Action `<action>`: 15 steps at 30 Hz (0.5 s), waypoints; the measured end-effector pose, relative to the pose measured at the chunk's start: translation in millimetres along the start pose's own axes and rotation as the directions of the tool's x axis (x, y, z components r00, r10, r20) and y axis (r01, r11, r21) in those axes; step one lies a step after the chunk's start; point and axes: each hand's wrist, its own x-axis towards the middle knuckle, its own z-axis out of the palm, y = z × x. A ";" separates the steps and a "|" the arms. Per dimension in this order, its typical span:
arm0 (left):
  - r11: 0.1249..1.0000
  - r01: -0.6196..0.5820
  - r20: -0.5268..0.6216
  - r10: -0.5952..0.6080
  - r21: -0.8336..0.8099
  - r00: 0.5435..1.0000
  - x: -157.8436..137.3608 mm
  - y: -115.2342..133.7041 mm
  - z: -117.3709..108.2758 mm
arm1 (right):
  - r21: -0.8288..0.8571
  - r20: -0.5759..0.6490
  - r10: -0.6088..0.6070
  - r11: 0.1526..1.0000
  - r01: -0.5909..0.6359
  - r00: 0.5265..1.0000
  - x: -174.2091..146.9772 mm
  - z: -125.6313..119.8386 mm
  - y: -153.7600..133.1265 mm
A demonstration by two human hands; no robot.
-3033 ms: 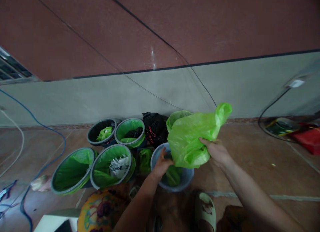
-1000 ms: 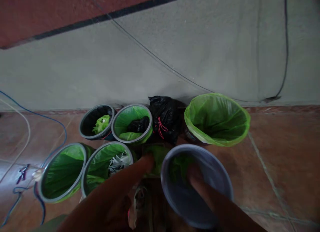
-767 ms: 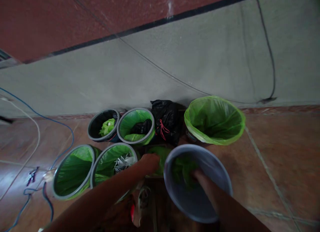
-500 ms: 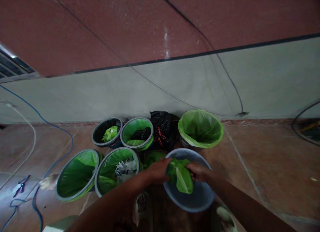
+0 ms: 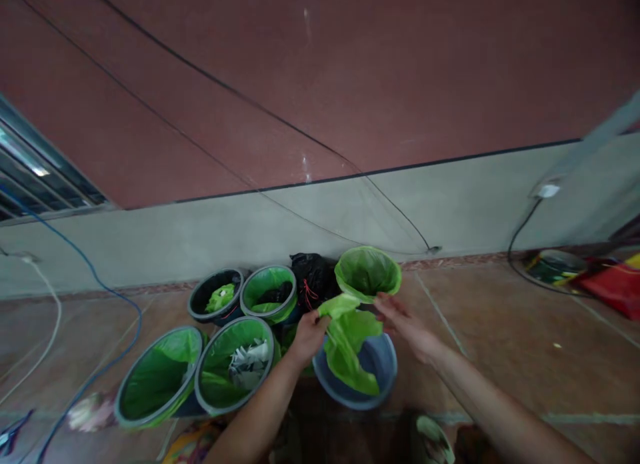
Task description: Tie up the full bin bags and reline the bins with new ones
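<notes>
A thin bright green plastic bag (image 5: 350, 351) hangs loosely over a grey-blue bin (image 5: 385, 371) in front of me. My left hand (image 5: 310, 334) pinches the bag's upper left edge between thumb and fingers. Beside the bag's right edge is my right hand (image 5: 407, 323), its fingers stretched out; whether the fingertips touch the plastic is hard to make out. The bin stands upright, and its bare inner wall shows around the bag. Just behind it, a bin with a green liner (image 5: 369, 271) stands near the wall.
To the left are several lined bins, including one with paper scraps (image 5: 250, 361) and one with crumpled green plastic (image 5: 220, 296). A tied black bag (image 5: 313, 281) leans near the wall. A blue cable (image 5: 103, 287) crosses the floor at left; a red item (image 5: 617, 287) lies far right.
The green bag has been lifted and spread wider above the bin. My right hand has opened from its grip on the bag. The view has turned upward and to the right.
</notes>
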 end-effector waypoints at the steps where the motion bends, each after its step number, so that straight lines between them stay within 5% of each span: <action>1: 0.998 0.017 -0.014 -0.018 -0.068 1.000 -2.0 3.5 0.1 | -0.014 0.038 -0.068 0.998 0.069 0.997 -5.1 2.9 0.7; 6: 0.970 0.042 0.084 -0.023 -0.238 0.996 -17.4 16.2 12.6 | -0.023 0.193 -0.213 0.975 0.222 0.958 -17.5 30.7 9.0; 11: 0.981 0.048 0.170 -0.015 -0.186 0.985 -26.8 21.8 27.2 | 0.096 0.277 -0.323 0.946 0.308 0.905 -13.4 36.5 8.1; 15: 0.994 0.044 0.107 -0.033 -0.102 0.994 -26.0 21.6 32.1 | -0.217 0.157 -0.347 0.901 0.375 0.925 -1.1 28.2 9.9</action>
